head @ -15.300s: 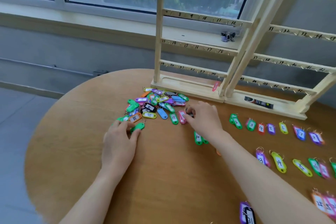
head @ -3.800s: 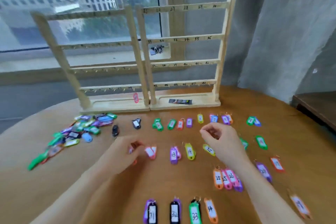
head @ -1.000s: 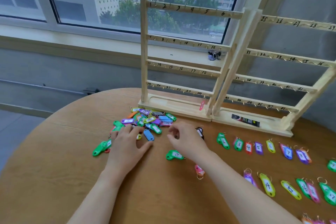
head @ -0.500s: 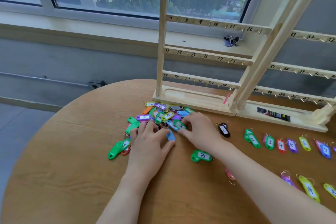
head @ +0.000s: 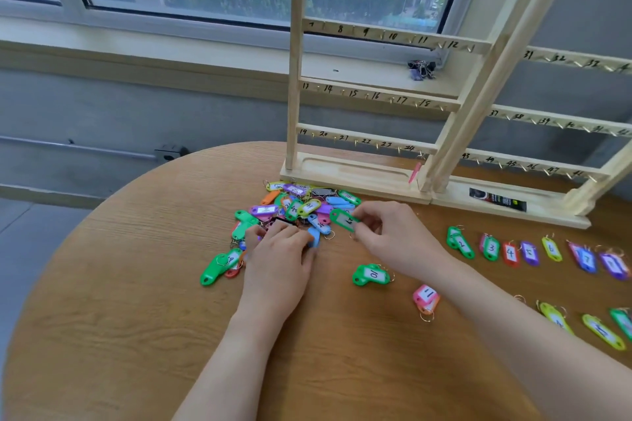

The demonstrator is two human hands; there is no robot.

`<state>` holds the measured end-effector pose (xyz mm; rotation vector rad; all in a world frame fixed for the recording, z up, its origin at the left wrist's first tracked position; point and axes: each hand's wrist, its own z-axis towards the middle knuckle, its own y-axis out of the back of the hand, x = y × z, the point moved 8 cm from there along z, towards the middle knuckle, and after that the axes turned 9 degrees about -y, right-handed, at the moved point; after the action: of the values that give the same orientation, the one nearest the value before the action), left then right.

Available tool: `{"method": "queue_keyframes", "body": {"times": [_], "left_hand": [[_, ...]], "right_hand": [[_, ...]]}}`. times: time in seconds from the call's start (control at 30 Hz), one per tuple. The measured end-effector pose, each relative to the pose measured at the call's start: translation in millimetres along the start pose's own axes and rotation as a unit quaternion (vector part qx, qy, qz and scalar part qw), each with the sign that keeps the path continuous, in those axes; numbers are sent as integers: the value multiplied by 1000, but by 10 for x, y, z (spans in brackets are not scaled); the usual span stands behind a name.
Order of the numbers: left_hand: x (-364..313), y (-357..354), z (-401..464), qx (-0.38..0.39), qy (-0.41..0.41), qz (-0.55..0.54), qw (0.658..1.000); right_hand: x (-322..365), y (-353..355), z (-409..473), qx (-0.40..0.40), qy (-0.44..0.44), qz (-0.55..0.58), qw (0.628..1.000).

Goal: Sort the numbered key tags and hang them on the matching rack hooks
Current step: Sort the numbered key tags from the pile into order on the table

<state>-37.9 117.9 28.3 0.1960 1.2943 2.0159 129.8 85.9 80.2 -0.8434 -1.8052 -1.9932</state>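
Bare table lies open leftward; tag pile crowds the rack base

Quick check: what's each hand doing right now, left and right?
Left hand: fingers rest on the pile of key tags; whether it grips one cannot be told.
Right hand: pinches a green key tag.

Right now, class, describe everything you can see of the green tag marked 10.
The green tag marked 10 is glossy plastic, with a white paper label under a clear window bearing a handwritten 10. A thin metal ring shows at its right end. It lies flat on the wooden table, apart from the pile, just under the right forearm; neither hand touches it.
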Motion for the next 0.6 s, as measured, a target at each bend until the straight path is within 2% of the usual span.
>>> {"method": "queue_keyframes", "body": {"times": [0.17, 0.33, 0.6], "left_hand": [[-19, 60, 2, -20, -4, -8, 1000], [26, -43, 25, 21, 18, 24, 999], [80, 38, 7, -34, 6, 57, 998]], "right_hand": [[-58, 144, -329, 0, -1, 14, 1000], [-114, 161, -518, 14, 4, 7, 1000], [-150, 30, -795, 63, 56, -38, 996]]}}
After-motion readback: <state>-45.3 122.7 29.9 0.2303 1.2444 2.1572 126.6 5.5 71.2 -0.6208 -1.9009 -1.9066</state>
